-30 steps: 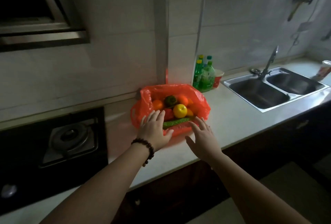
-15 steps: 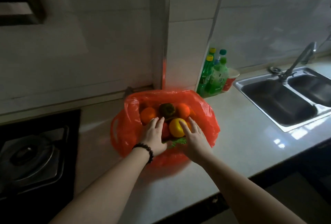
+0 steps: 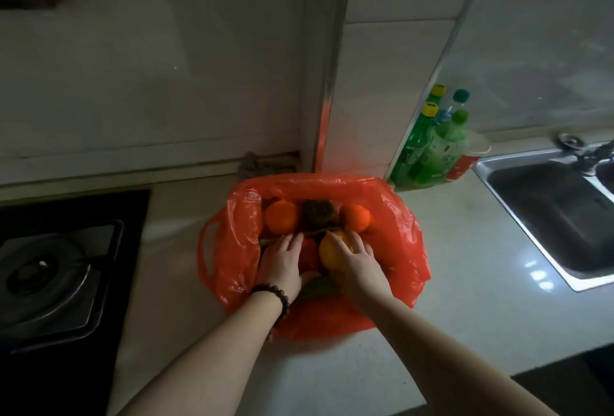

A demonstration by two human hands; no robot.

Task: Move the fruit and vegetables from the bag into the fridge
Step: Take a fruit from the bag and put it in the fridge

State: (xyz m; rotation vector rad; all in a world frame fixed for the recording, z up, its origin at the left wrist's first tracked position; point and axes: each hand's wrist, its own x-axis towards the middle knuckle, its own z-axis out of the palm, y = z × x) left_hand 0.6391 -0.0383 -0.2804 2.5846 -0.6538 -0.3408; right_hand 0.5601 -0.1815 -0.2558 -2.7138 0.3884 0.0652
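An orange-red plastic bag (image 3: 398, 232) lies open on the white counter (image 3: 465, 299). Inside are two oranges (image 3: 280, 216), a dark green vegetable (image 3: 318, 212), a red fruit (image 3: 309, 254), a yellow fruit (image 3: 332, 254) and a green cucumber (image 3: 319, 286) at the front. My right hand (image 3: 360, 266) curls over the yellow fruit and holds it. My left hand (image 3: 282, 261), with a bead bracelet on the wrist, rests in the bag beside the red fruit. Its fingers lie fairly straight and its thumb reaches under that fruit. No fridge is in view.
A gas hob (image 3: 50, 279) is set into the counter at the left. Several green bottles (image 3: 428, 146) and a red cup (image 3: 465, 163) stand against the wall behind the bag. A steel sink (image 3: 558, 209) with a tap lies at the right.
The view has come closer and tilted down. Both hands have moved from the bag's front edge deeper into it. The right hand has closed round the yellow fruit.
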